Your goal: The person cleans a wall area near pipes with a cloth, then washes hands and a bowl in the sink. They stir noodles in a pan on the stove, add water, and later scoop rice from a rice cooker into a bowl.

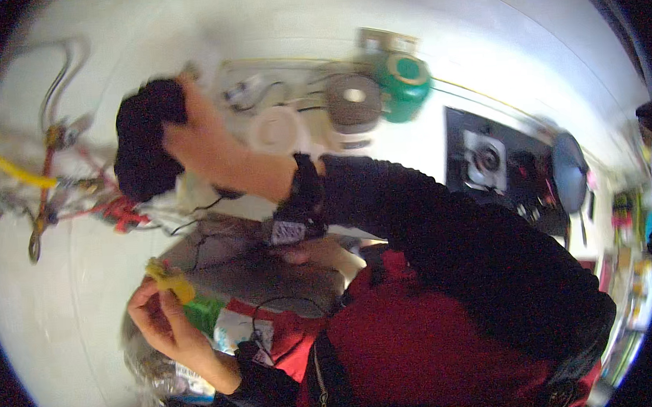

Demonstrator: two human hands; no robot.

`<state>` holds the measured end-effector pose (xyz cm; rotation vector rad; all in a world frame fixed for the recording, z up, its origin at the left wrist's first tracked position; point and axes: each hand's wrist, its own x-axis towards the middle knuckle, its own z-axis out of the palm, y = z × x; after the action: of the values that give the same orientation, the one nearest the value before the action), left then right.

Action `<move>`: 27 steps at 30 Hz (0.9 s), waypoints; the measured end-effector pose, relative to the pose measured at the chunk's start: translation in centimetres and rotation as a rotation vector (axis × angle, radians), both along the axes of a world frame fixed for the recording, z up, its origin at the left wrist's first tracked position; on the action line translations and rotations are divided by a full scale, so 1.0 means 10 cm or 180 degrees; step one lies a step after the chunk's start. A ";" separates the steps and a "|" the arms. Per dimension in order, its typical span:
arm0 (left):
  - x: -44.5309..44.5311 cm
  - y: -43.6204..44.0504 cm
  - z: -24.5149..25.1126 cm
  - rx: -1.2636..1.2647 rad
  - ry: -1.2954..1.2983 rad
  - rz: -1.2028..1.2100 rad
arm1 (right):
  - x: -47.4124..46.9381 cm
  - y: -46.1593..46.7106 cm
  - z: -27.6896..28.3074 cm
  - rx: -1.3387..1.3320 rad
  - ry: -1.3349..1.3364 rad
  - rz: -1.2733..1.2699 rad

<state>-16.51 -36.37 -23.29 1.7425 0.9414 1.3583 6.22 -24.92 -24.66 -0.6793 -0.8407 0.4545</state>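
My right hand point(216, 143) is raised at the upper left and grips a dark, rounded, soft-looking bundle point(145, 139), perhaps cloth. Motion blur hides its exact kind. Lower down, my left hand point(168, 325) pinches a small yellow object point(172, 283) between thumb and fingers; its shape is too blurred to name. Below the hands is a dark grey-brown surface point(252, 272). Close beside the left wrist lie a red-and-white package point(289, 340) and something bright green point(204, 313).
A gas stove point(485, 157) stands to the right, with a dark round pan or lid point(570, 172) beside it. Farther back are a green pot-like container point(406, 89), a brown round appliance point(353, 101) and a pale bowl point(275, 129). Red tangled items point(125, 213) and a yellow tube point(16, 169) are at left.
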 end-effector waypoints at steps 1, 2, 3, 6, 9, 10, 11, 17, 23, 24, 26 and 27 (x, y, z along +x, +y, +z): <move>0.09 -0.03 0.00 0.0088 0.0013 -0.0172 | 0.05 -0.46 -0.12 0.0095 -0.0430 -0.0270; 0.15 -0.08 0.03 0.0171 0.0144 -0.0345 | 0.09 -0.87 -0.21 -0.0187 -0.0597 -0.0233; 0.24 -0.16 0.01 0.0092 0.0066 -0.0530 | 0.11 -1.27 -0.33 -0.0389 -0.0765 -0.0335; 0.61 -0.48 -0.05 -0.0116 -0.0194 -0.1085 | 0.26 -2.38 -0.64 -0.1291 -0.1247 -0.0431; 0.92 -0.88 -0.08 -0.0218 -0.0003 -0.1648 | 0.30 -3.38 -0.91 -0.1944 -0.0455 -0.0028; 1.05 -1.01 -0.10 -0.0317 -0.0011 -0.1775 | 0.33 -3.67 -1.00 -0.2363 -0.0769 -0.0532; 1.20 -1.13 -0.14 -0.0382 -0.0124 -0.2044 | 0.39 -3.97 -1.07 -0.2512 -0.0586 -0.0493; 1.63 -1.85 -0.28 -0.0188 -0.0025 -0.2925 | 0.59 -5.71 -1.46 -0.2847 -0.0365 -0.1510; 1.93 -2.61 -0.41 -0.0214 0.0103 -0.3249 | 0.49 -7.42 -1.72 -0.3140 0.0140 -0.2127; 2.00 -2.80 -0.45 -0.0355 0.0064 -0.3286 | 0.46 -7.69 -1.75 -0.3174 0.0235 -0.2267; 2.09 -3.21 -0.52 -0.0315 0.0276 -0.3402 | 0.34 -8.29 -1.76 -0.3067 0.0371 -0.2425; 2.17 -3.46 -0.53 -0.0318 0.0331 -0.3527 | 0.26 -8.62 -1.73 -0.3088 0.0439 -0.2626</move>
<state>5.19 -71.00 -28.64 1.7972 -0.0064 0.4788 8.83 -111.15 -41.96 -1.7693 -0.1009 0.1179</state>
